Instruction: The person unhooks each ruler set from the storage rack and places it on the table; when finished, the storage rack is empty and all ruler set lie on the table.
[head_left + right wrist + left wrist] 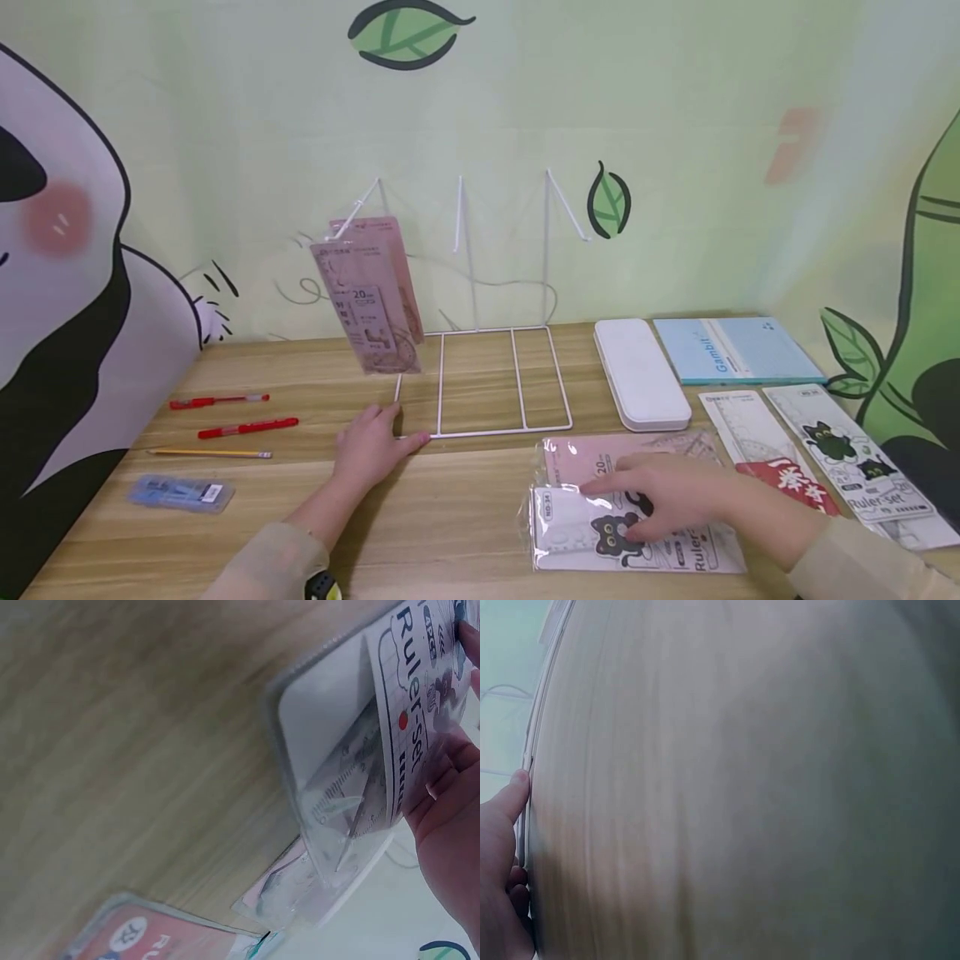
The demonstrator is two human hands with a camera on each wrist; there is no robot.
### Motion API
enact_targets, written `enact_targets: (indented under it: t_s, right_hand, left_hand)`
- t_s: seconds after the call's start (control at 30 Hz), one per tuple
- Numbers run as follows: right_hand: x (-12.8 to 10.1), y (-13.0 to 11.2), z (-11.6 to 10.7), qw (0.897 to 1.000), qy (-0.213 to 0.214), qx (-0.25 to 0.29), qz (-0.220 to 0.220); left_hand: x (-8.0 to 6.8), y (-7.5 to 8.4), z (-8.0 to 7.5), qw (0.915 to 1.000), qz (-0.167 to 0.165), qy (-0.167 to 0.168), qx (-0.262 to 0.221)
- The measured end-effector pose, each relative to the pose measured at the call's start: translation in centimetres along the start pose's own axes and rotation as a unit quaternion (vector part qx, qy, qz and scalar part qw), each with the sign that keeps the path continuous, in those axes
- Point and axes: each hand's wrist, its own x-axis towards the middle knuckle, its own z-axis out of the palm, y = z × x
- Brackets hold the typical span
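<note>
We see the left hand point(372, 447) resting on the counter point(450, 533) with its fingers loosely extended, the fingertips touching the front left corner of the white wire rack point(480, 379) and gripping nothing; the left wrist view shows the thumb point(514, 793) lying against the thin white wire. Just beyond this hand, a pink ruler pack point(367, 296) hangs from the rack's leftmost prong. Out to this hand's left lie two red pens point(232, 415), a pencil point(210, 453) and a small blue box point(180, 492).

The right hand point(660, 500) lies on top of the cat ruler-set pack point(622, 533) on the counter — fingers spread and fairly straight, pressing down rather than wrapped round it. In the right wrist view the fingers point(446, 795) sit against the clear plastic sleeve point(352, 787) with the rulers visible inside, though we cannot tell from there whether any edge is pinched. Directly under and beyond this hand, a second pink ruler pack point(592, 462) lies partly covered by the cat pack.

To the right hand's right are two more ruler packs point(817, 454). Further beyond it — towards the wall — sit a white pencil case point(641, 375) and a light blue notebook point(735, 350).
</note>
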Motion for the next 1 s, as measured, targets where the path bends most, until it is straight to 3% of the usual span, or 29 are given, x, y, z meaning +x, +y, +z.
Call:
enact_targets:
  t_s: [0.57, 1.0]
  right_hand:
    - [-0.54, 0.52, 0.35, 1.0, 0.004, 0.01, -0.005]
    - [-0.75, 0.69, 0.27, 0.999, 0.016, -0.018, -0.033]
  left_hand:
    - [0.18, -0.09, 0.08, 1.0, 0.003, 0.003, 0.003]
    - [0.13, -0.03, 0.06, 0.9999, 0.008, 0.007, 0.004]
